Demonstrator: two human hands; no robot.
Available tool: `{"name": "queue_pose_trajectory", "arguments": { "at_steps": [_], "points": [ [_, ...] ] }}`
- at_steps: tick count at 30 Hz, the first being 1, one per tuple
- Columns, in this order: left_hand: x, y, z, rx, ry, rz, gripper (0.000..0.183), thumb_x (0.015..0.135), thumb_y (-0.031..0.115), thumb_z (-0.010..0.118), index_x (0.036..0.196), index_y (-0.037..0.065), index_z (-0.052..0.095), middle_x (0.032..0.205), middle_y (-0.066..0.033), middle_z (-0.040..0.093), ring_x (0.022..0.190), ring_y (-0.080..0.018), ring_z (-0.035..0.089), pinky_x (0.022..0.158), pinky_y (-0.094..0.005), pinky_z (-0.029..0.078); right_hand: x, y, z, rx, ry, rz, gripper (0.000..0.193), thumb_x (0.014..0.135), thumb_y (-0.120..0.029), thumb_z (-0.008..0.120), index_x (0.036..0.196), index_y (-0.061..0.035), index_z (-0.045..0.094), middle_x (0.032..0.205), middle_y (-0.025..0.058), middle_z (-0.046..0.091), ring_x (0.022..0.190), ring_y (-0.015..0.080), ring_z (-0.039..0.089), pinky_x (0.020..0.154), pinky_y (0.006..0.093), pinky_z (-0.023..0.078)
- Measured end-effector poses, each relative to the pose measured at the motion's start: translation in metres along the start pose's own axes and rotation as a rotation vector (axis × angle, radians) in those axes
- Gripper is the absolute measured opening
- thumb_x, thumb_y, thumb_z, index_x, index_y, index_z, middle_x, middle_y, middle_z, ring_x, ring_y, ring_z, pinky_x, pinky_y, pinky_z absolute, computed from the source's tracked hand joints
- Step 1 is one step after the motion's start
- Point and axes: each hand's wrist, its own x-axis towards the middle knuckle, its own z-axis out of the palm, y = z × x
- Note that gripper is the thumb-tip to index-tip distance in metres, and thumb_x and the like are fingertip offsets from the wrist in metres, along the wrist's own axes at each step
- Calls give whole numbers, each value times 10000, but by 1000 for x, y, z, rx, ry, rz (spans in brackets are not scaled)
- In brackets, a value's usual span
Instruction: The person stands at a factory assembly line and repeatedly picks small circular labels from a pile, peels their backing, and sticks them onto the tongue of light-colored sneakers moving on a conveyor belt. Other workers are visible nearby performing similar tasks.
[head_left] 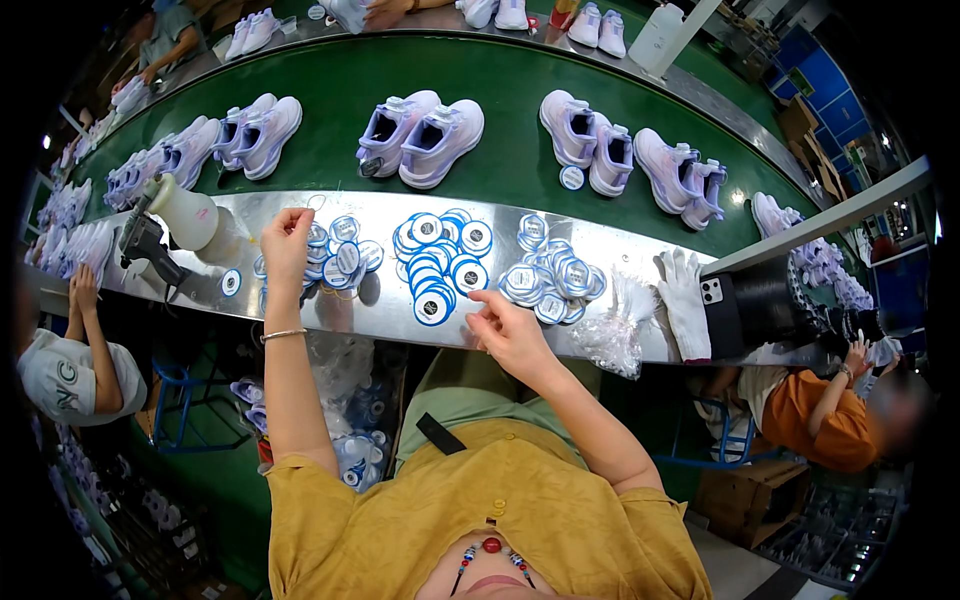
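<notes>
While one white-and-lilac pair on the green belt, about one o'clock from the right hand, already has a round tag at its side, tagging looks only partly done. The next pair to its left, at two o'clock from the left hand, shows a dark round piece at one heel, which may be another tag, though it is too dim to be sure. No tag can be made out on the pair at eleven o'clock from the left hand. Plenty of tags remain on the steel bench: a left heap just beside the left hand at about four o'clock, a middle heap at ten to eleven o'clock from the right hand, and a right heap at one to two. The left hand's fingers are pinched together near a thin string loop; whether they grip it I cannot tell. The right hand's fingers are loosely curled and parted, with nothing visible between them, close to the middle heap.
</notes>
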Motion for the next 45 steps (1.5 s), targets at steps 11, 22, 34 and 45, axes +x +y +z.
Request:
{"name": "queue_pose_trajectory", "arguments": {
  "at_steps": [11,22,34,45],
  "points": [
    [-36,84,-19,-150,-128,-3,122,855,141,643,835,21,653,682,82,526,533,18,343,452,-174,220,-1,9,-5,66,44,0,249,881,-133,585,1075,22,562,700,98,616,582,155,604,549,277,462],
    [12,25,-24,11,-15,67,174,831,131,653,798,-39,638,685,22,564,632,-47,466,566,-199,362,-4,15,-6,48,20,17,209,883,-111,562,1044,20,590,721,85,627,584,133,592,558,263,466],
    [-41,66,10,-51,-8,53,233,935,152,518,999,-44,626,707,31,505,620,-57,424,547,-217,341,-1,14,-5,97,163,-99,145,860,-114,588,936,1,631,769,123,619,639,199,588,591,300,457],
    [-189,98,124,-269,-726,33,158,951,98,487,977,-14,596,775,5,549,638,-51,472,547,-192,367,-17,7,-17,657,219,-97,149,916,-68,558,981,37,641,994,25,557,787,66,538,681,188,454]
  ]
}}
